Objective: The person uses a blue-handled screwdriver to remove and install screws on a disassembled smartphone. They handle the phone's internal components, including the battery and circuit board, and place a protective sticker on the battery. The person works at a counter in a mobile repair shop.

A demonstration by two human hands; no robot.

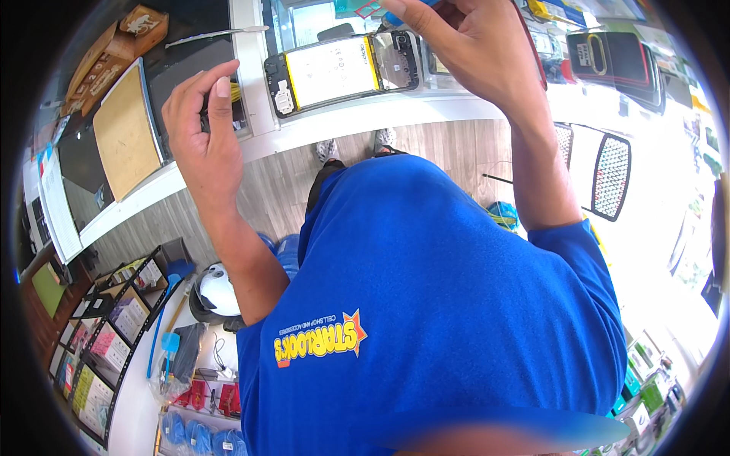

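Note:
A phone with its back off [395, 64] lies on the white-edged glass counter in front of me, its white, yellow-edged battery [331, 74] exposed. Left of the phone, my left hand [201, 114] hovers by the counter edge. Its thumb and index finger are apart, and I see nothing held between them. My right hand [475, 49] is above the phone's right end, partly cut off by the top of the picture. Its thumb and fingers close round a blue object [392, 19], mostly hidden, whose kind I cannot make out.
A thin metal tool [217, 35] lies beyond my left hand. Farther left are a brown wooden box [114, 57] and a tan flat pad [128, 129]. Dark phone-like cases [612, 64] sit at right. A mesh-backed chair [610, 176] and a white helmet [219, 290] are on the near side.

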